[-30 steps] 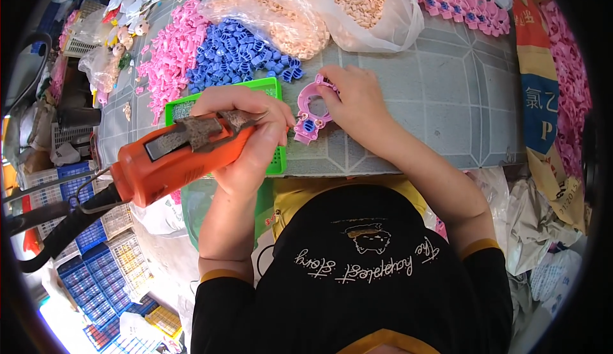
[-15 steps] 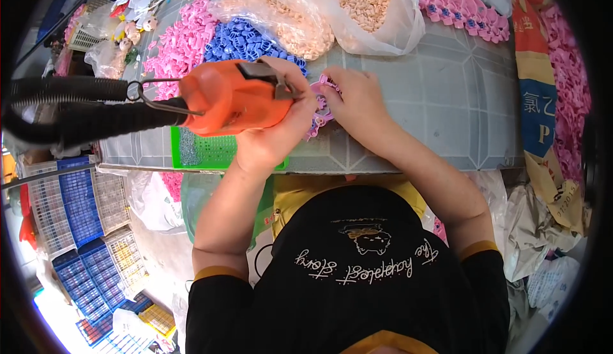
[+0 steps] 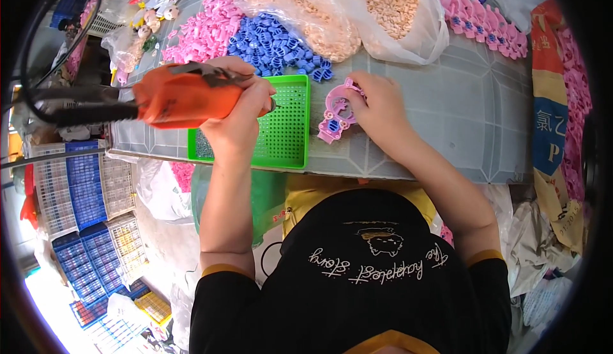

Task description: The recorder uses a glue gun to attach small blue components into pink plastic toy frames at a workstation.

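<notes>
My left hand point(image 3: 237, 108) is wrapped round an orange electric screwdriver point(image 3: 185, 98), which lies roughly level with its tip pointing right over a green perforated tray point(image 3: 305, 121). Small metal screws point(image 3: 203, 146) are heaped in the tray's left end, partly hidden by the hand and tool. Just right of the tray, my right hand point(image 3: 378, 100) pinches the upper end of a pink plastic piece point(image 3: 333, 132) with a ring-like opening and a blue insert. That piece rests on or just above the table; the screwdriver tip is apart from it.
Behind the tray lie piles of blue plastic parts point(image 3: 271, 47) and pink parts point(image 3: 207, 28). Peach-coloured pieces point(image 3: 386, 3) fill clear bags. A row of pink pieces point(image 3: 485, 25) stands at the back right, beside a printed sack point(image 3: 548, 92). A cable and spring trail from the screwdriver.
My left hand has drawn the screwdriver leftward, away from the pink piece, uncovering more of the tray. My right hand still holds the piece. The view has shifted slightly.
</notes>
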The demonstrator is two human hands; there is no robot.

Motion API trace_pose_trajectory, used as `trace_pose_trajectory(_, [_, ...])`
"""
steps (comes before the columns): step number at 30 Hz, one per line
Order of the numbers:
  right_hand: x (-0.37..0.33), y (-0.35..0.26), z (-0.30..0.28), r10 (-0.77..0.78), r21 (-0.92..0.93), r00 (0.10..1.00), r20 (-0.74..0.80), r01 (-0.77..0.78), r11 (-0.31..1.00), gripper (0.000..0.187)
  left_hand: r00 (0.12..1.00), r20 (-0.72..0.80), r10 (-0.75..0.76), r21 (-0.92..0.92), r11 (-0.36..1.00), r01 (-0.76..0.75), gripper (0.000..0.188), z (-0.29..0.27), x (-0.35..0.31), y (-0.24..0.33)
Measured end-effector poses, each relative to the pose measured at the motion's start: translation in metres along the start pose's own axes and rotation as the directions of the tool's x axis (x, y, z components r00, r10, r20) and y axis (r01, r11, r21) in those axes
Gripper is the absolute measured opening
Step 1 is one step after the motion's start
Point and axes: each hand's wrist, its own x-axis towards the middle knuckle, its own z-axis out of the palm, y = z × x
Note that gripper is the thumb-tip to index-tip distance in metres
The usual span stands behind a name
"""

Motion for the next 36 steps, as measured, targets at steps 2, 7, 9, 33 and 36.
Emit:
trace_pose_trajectory(2, [0.0, 0.0, 0.0, -0.01, 0.005, 1.0, -0.004, 0.01, 1.0, 0.017, 1.0, 0.002, 0.003, 0.032, 0.999, -0.003, 0.027, -0.005, 0.0, -0.006])
trace_pose_trajectory(7, [0.001, -0.001, 0.0, -0.01, -0.017, 1.0, 0.013, 0.01, 1.0, 0.017, 1.0, 0.001, -0.014, 0.017, 1.0, 0.014, 0.026, -0.014, -0.001, -0.013])
trace_pose_trajectory(9, [0.001, -0.002, -0.001, -0.007, -0.025, 1.0, 0.018, 0.008, 1.0, 0.017, 1.0, -0.002, -0.011, 0.005, 1.0, 0.011, 0.026, -0.016, -0.001, -0.014])
trace_pose_trajectory(33, [-0.001, -0.001, -0.001, 0.039, -0.002, 0.999, 0.003, -0.039, 0.999, 0.015, 0.902, 0.388, 0.188, -0.325, 0.944, -0.057, 0.025, 0.037, -0.02, 0.017])
trace_pose_trajectory(36, [0.0, 0.0, 0.0, 0.041, -0.009, 0.999, 0.0, -0.041, 0.999, 0.015, 0.907, 0.388, 0.162, -0.317, 0.948, -0.033, 0.025, 0.04, -0.025, 0.01])
